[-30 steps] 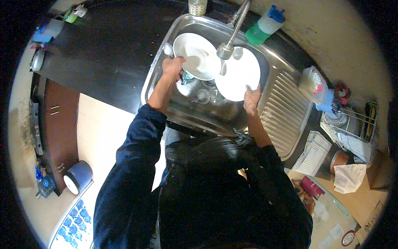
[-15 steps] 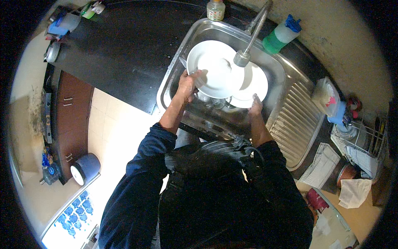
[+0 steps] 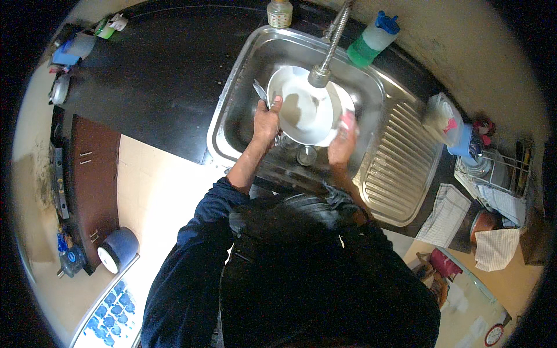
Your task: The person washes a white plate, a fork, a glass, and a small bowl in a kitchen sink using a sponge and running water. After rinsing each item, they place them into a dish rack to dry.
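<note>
Over the sink, my left hand (image 3: 267, 123) grips the left rim of a white plate (image 3: 304, 107), thumb on top. A second white plate (image 3: 347, 97) shows behind it on the right. The handle of a metal piece of cutlery (image 3: 259, 90) sticks out beside my left hand; whether the hand holds it, I cannot tell. My right hand (image 3: 342, 145), blurred by motion, is at the plates' lower right rim, closed around a small pink sponge (image 3: 347, 120). Below the plates a drinking glass (image 3: 306, 155) lies in the steel sink (image 3: 235, 93).
A flexible tap (image 3: 319, 75) hangs close above the plates. Behind the sink stand a bottle of green liquid (image 3: 368, 46) and a small jar (image 3: 279, 14). On the right are a ribbed drainboard (image 3: 403, 162), a plastic container (image 3: 444, 119) and a wire dish rack (image 3: 502, 174).
The two plates, spread apart before, now overlap more closely. My right hand has left the lower plate's rim and now has a pink sponge. The whole view has shifted slightly.
</note>
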`<state>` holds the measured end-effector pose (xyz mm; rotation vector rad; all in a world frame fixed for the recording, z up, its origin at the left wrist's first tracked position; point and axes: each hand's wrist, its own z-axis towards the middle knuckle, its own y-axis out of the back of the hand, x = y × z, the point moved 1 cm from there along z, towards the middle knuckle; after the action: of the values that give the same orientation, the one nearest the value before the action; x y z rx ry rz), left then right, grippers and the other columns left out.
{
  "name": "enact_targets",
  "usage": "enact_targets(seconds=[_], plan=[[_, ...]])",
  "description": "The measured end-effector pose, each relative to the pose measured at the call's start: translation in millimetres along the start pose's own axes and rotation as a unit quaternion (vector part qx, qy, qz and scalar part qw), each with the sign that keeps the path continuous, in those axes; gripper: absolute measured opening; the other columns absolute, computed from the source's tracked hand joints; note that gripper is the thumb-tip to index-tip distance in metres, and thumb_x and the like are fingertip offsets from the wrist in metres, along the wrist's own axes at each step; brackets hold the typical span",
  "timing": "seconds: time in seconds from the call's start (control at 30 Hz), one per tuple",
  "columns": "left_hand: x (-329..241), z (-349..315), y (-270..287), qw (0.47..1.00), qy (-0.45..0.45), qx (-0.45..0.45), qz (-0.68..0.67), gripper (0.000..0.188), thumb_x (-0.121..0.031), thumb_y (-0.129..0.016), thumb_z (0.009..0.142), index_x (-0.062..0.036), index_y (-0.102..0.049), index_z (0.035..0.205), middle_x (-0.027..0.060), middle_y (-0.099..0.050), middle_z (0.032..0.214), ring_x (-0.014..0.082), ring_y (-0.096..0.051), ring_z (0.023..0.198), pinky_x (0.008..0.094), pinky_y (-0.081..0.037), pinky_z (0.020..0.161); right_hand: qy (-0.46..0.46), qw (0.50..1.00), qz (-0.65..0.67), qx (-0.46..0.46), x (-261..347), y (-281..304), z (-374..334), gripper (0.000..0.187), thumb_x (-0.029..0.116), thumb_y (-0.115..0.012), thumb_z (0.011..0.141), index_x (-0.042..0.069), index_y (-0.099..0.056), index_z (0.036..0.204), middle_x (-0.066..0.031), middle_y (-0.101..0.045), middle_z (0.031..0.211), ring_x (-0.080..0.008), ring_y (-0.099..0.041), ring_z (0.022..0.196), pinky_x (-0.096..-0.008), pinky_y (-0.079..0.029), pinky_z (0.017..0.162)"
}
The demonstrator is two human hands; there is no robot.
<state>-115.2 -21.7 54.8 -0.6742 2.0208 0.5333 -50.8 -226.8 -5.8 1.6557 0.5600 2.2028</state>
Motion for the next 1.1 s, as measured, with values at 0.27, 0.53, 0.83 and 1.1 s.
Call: enact_targets(seconds=[0.27,0.53,0.83,1.1], plan=[[14,-3,-20,1.0,-0.012,0.026,-0.005,0.058,-0.045,-0.054,0.091,0.0041,-0.047,0.12,0.0126,-0.063,0.089,0.0183,-0.058,0.064,0.0299,-0.046,0.05,-0.037,0.947,0.088,0.308,59,-48,5,0.053,0.006,-0.047,0.088,0.01,-0.036,0.139,-0.0259,-0.048,0.129,-0.0391,-0.053,0.112,-0.044,-0.042,0.096],[0,-44,-32,0.995,0.052,0.071,-0.041,0.042,-0.042,-0.051,0.093,-0.0048,-0.049,0.113,0.0073,-0.06,0.078,0.0121,-0.051,0.05,0.0254,-0.037,0.035,0.019,0.966,-0.121,0.227,55,-37,25,0.04,0.005,-0.055,0.08,0.011,-0.05,0.12,-0.0199,-0.063,0.094,-0.0421,-0.061,0.083,-0.0499,-0.048,0.076],[9,-55,-39,0.998,-0.012,0.063,0.008,0.049,-0.04,-0.049,0.095,-0.0015,-0.044,0.124,0.0163,-0.062,0.099,0.0209,-0.06,0.073,0.0318,-0.049,0.052,0.081,0.926,-0.291,0.225,23,-32,24,0.041,0.008,-0.055,0.076,0.006,-0.054,0.117,-0.0214,-0.064,0.099,-0.036,-0.064,0.084,-0.0451,-0.052,0.07],[11,-55,-41,0.992,-0.048,0.099,0.058,0.065,-0.052,-0.046,0.092,0.0039,-0.041,0.126,0.0202,-0.061,0.098,0.0215,-0.06,0.065,0.0308,-0.048,0.046,0.043,0.944,-0.244,0.219,-2,-14,31,0.07,0.003,-0.05,0.079,-0.005,-0.019,0.141,-0.0306,-0.035,0.138,-0.0407,-0.039,0.126,-0.0461,-0.033,0.105]])
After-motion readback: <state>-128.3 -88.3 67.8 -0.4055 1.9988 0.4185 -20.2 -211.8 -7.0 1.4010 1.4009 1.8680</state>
